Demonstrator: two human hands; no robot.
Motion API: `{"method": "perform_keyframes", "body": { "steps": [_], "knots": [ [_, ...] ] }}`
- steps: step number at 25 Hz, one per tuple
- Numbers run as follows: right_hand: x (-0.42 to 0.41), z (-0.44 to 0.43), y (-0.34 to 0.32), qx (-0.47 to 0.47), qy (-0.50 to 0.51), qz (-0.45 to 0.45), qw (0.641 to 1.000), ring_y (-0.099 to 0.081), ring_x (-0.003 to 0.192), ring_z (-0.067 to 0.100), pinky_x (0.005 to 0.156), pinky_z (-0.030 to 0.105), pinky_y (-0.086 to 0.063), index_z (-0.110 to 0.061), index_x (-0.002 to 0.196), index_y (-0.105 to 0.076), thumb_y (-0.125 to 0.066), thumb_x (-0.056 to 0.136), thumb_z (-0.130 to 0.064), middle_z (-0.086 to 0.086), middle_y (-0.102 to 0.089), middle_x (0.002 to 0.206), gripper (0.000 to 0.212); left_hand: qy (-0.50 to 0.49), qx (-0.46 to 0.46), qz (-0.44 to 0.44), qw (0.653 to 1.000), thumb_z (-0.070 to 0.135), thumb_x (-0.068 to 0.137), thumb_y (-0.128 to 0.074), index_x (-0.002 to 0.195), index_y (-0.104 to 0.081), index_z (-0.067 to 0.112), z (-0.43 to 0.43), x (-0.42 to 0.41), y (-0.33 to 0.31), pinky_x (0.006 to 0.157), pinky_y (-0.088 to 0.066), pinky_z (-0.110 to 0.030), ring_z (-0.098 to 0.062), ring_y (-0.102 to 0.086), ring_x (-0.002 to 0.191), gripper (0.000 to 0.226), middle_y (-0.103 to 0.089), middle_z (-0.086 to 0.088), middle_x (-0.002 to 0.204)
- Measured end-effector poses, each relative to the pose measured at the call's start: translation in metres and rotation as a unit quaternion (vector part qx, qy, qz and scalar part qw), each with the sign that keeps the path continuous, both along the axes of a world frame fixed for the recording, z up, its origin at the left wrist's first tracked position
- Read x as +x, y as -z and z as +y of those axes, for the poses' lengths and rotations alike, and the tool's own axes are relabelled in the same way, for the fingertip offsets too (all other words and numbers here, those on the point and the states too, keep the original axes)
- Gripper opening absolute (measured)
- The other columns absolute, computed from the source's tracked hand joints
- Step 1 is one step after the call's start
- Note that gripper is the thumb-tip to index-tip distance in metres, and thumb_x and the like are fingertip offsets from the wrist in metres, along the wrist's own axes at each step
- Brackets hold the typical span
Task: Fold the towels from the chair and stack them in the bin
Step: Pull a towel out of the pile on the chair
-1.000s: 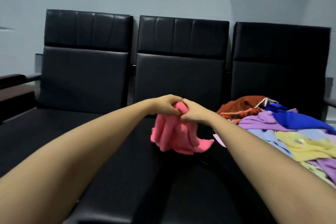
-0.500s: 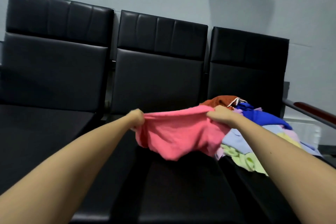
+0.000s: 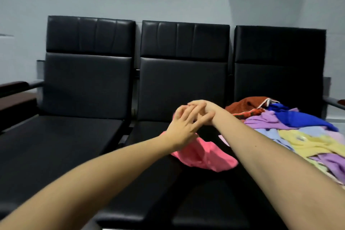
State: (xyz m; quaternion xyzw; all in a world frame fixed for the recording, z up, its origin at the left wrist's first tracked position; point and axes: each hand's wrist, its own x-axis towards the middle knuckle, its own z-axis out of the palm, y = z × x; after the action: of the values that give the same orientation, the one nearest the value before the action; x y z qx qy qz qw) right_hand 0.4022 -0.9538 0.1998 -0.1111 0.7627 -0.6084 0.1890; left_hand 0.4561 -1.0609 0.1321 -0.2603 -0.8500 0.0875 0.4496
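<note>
A pink towel (image 3: 205,155) hangs from my hands down onto the middle black seat (image 3: 186,201), its lower part bunched there. My left hand (image 3: 183,127) has its fingers spread and straight, laid across my right hand (image 3: 202,110). My right hand is curled above the towel's upper edge and seems to grip it; the left fingers hide most of that grip. On the right seat lies a pile of towels (image 3: 298,136): rust-red, blue, purple, light blue and yellow. No bin is in view.
Three joined black chairs stand against a grey wall. The left seat (image 3: 56,145) holds nothing. A dark wooden armrest (image 3: 13,87) sits at far left, and another armrest (image 3: 336,102) at far right.
Half a second ago both hands held the pink towel stretched wide between them. Now the hands have come together and the towel has dropped in a bunch onto the middle seat.
</note>
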Motion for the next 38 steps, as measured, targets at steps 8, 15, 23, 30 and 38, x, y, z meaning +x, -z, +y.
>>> {"method": "perform_keyframes", "body": {
  "steps": [8,15,23,30,38],
  "knots": [
    [0.015,0.052,0.059,0.307,-0.024,-0.013,0.951,-0.046,0.057,0.010,0.055,0.021,-0.038,-0.016,0.077,-0.056,-0.048,0.092,-0.007,0.000,-0.052,0.071,0.019,-0.107,-0.104,-0.495,0.856,0.032,0.086,-0.063,0.134,-0.045,0.013,0.006,0.003,0.037,0.086,-0.048,-0.039,-0.034,-0.056,0.109,0.055,-0.055,-0.012,0.126],
    [0.023,0.061,0.087,0.475,-0.176,0.040,0.861,-0.044,0.124,0.026,0.096,0.034,-0.041,-0.027,0.146,-0.023,-0.070,0.082,-0.027,0.007,-0.036,0.140,0.079,-0.088,0.069,-0.523,0.845,0.013,0.089,-0.052,0.118,-0.057,0.011,0.005,-0.004,0.047,0.088,-0.044,-0.035,-0.026,-0.056,0.107,0.029,-0.061,-0.006,0.115],
    [0.033,0.062,0.092,0.317,0.152,0.193,0.916,-0.058,0.105,0.027,0.092,0.033,-0.046,-0.021,0.087,-0.062,-0.046,0.085,-0.007,0.008,-0.058,0.091,0.021,0.009,0.458,-0.442,0.771,0.015,0.095,-0.047,0.085,-0.049,0.019,-0.018,0.009,-0.003,0.053,-0.035,-0.018,-0.008,-0.045,0.065,0.011,-0.048,0.007,0.071],
    [0.031,0.078,0.040,0.499,-0.073,0.319,0.802,-0.059,0.092,0.026,0.077,0.036,-0.043,-0.020,0.102,-0.048,-0.071,0.074,-0.033,0.002,-0.059,0.094,0.038,-0.176,0.197,-0.527,0.808,0.013,0.081,-0.065,0.105,-0.065,0.006,-0.057,0.020,-0.024,0.066,-0.046,-0.028,-0.022,-0.060,0.086,0.025,-0.063,-0.008,0.092],
    [0.036,0.085,0.006,0.297,0.097,0.310,0.898,-0.052,0.079,0.021,0.060,0.028,-0.033,-0.002,0.085,-0.060,-0.044,0.084,0.002,0.010,-0.056,0.077,0.017,0.039,0.474,-0.472,0.742,0.022,0.086,-0.067,0.090,-0.059,0.023,-0.072,0.025,-0.053,0.067,-0.049,-0.012,-0.006,-0.058,0.078,0.009,-0.063,0.007,0.086]
  ]
}}
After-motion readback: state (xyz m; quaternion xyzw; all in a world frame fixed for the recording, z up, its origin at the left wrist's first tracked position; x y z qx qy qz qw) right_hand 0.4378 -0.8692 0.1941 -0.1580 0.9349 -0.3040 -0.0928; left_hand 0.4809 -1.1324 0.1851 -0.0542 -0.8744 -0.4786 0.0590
